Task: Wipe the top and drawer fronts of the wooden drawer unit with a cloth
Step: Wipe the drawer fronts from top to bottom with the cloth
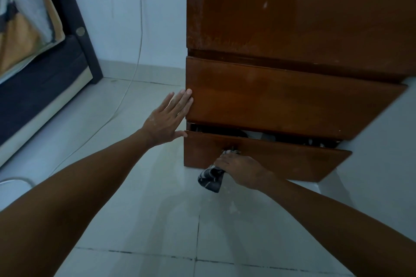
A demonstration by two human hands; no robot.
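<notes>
Right hand (242, 170) fingers grip cloth (211, 179) against drawer (281, 159).

L arm extended fwd, left hand (166, 119) flat, fingers straight and together, thumb spread. R arm extended fwd, lower; right hand (239, 170) knuckles up, fingers curled in a grip.

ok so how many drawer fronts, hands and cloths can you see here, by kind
drawer fronts: 3, top, middle, bottom (bottom slightly open)
hands: 2, left hand, right hand
cloths: 1, dark patterned cloth
total: 6
</notes>
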